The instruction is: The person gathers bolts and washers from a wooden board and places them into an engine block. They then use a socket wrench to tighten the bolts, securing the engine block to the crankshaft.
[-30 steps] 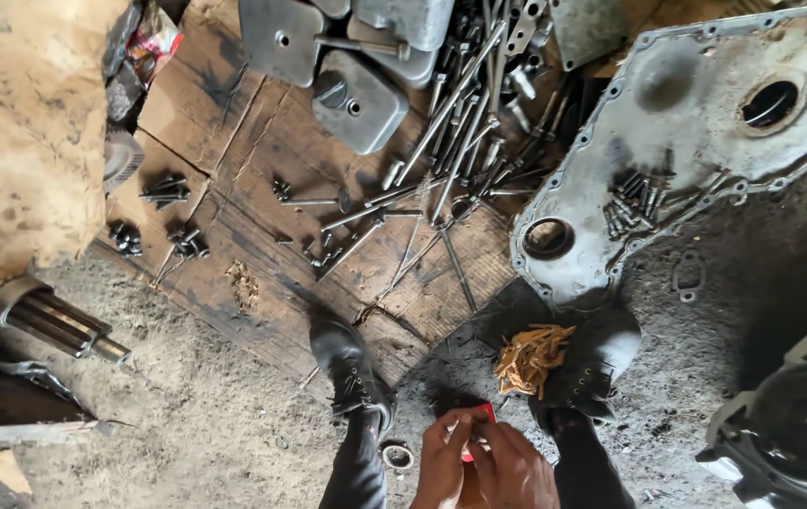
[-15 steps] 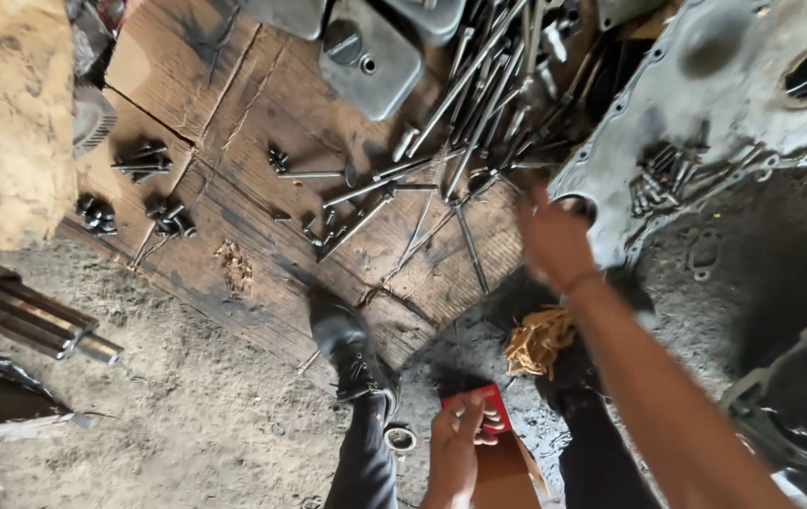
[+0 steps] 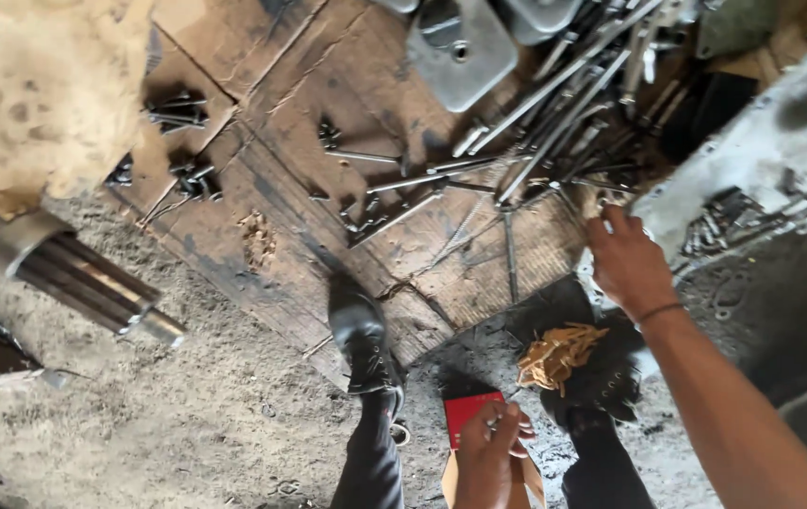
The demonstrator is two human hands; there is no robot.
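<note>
My left hand (image 3: 490,454) is low in the view between my legs, fingers closed on a small box with a red top (image 3: 468,413) and brown cardboard sides. My right hand (image 3: 628,264) is stretched forward to the near edge of a large grey metal engine cover (image 3: 781,141). Its fingertips touch the cover's rim beside a heap of small bolts (image 3: 729,221); whether it grips anything is hidden. A tangle of yellowish strips (image 3: 559,353) lies on the ground just under that wrist.
Long steel rods and bolts (image 3: 554,90) lie piled on oily cardboard (image 3: 328,141), with grey metal plates (image 3: 460,47) behind. My black boots (image 3: 361,330) (image 3: 601,391) stand on dirt. A splined shaft (image 3: 83,278) lies at left, and a small ring (image 3: 401,434) by my left foot.
My right hand left the red box, reached forward to the engine cover and stays at its rim. The left hand keeps the box. The camera has moved closer.
</note>
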